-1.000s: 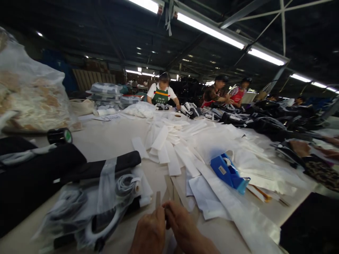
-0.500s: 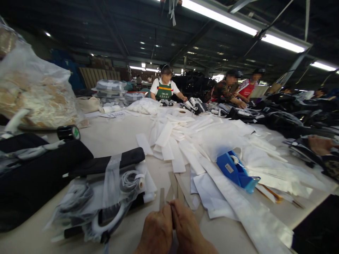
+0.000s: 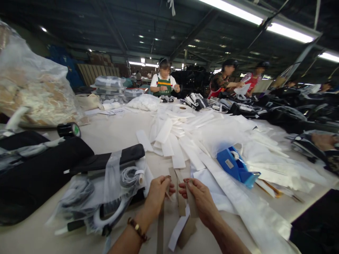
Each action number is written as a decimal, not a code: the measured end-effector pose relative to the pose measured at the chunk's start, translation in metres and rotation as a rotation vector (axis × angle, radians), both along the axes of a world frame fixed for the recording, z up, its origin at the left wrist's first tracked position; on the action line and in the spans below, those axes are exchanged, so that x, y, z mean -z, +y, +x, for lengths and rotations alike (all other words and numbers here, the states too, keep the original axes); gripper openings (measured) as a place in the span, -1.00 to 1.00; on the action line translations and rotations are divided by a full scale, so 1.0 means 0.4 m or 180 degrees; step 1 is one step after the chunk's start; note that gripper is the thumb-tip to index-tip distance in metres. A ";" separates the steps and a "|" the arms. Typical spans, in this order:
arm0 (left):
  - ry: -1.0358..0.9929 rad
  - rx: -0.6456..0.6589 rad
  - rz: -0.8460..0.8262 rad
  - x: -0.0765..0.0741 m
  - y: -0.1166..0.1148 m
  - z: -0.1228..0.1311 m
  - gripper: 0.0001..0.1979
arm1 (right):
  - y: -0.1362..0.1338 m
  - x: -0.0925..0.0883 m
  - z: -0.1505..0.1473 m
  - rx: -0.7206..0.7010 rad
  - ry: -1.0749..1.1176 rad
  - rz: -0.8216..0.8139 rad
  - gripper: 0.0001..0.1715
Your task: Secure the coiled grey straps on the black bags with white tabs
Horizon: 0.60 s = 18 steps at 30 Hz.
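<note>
My left hand [image 3: 158,190] is closed in a pinch, with a small light grey-brown strip [image 3: 167,192] at its fingertips. A short gap to the right, my right hand [image 3: 198,194] grips a longer grey-brown strip [image 3: 192,206] between thumb and fingers, and its end hangs down. More flat grey-brown strips [image 3: 181,203] lie on the table between and beneath my hands. Below the right hand are a white strip [image 3: 178,229] and a wider brownish piece [image 3: 187,234]. Beside my left hand lies a plastic-wrapped bundle [image 3: 113,187] with a coiled grey cable and black parts.
White foam-like sheets [image 3: 174,151] spread over the middle. A blue tape dispenser [image 3: 233,167] stands to the right; a black tape roll [image 3: 68,130] and black fabric piece [image 3: 53,176] lie left. A large clear bag [image 3: 39,88] is behind them. A co-worker [image 3: 164,81] works across the table.
My hands were together low over the strips; now they have moved up and apart, each with a strip. The co-worker opposite has raised both hands, and one farther right holds up a white piece.
</note>
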<state>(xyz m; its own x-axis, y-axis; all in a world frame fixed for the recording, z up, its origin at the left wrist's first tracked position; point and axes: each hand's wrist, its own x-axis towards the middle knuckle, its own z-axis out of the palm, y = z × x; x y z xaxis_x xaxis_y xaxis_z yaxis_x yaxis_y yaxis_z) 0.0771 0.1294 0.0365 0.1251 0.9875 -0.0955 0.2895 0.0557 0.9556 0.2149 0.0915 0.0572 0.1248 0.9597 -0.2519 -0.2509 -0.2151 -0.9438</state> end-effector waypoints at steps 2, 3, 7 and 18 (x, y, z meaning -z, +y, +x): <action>-0.0144 0.0077 -0.0033 0.002 0.033 0.011 -0.73 | 0.003 -0.010 0.007 0.0057 0.0294 -0.0107 -0.48; -0.0174 0.0094 -0.0008 -0.001 0.039 0.015 -0.73 | 0.004 -0.012 0.010 0.0093 0.0417 -0.0151 -0.46; -0.0110 -0.0185 0.0238 -0.034 -0.004 0.018 -0.56 | 0.007 -0.010 0.012 0.0259 0.0779 -0.0250 -0.46; -0.0872 -0.0051 -0.0986 -0.047 -0.126 0.033 -0.88 | -0.008 -0.006 -0.065 0.0070 0.1102 -0.0184 -0.65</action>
